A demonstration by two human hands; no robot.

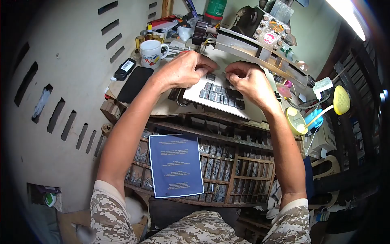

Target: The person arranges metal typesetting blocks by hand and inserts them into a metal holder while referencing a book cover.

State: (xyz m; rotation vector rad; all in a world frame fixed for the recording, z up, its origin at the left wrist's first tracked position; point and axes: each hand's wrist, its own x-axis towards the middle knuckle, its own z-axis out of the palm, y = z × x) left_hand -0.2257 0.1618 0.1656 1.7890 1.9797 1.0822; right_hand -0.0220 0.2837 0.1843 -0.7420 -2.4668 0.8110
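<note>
My left hand (pixel 186 70) is bent over the upper left of a white board (pixel 191 96), its fingers curled in. Across from it, my right hand (pixel 251 83) has thumb and fingertips drawn together above the board's right side. Whatever either hand pinches is too small or hidden to make out. A single small dark metal block (pixel 211 76) lies between the two hands. Below it, several short lines of metal printing type (pixel 214 96) sit in rows on the board; my right hand partly covers their right end.
A type case (pixel 252 175) with many compartments of metal pieces sits below, a blue printed sheet (pixel 176 166) on it. Left of the board are a white mug (pixel 151 55) and a black phone (pixel 135 84). A metal machine (pixel 260 44) stands behind; a yellow lamp (pixel 341 100) is right.
</note>
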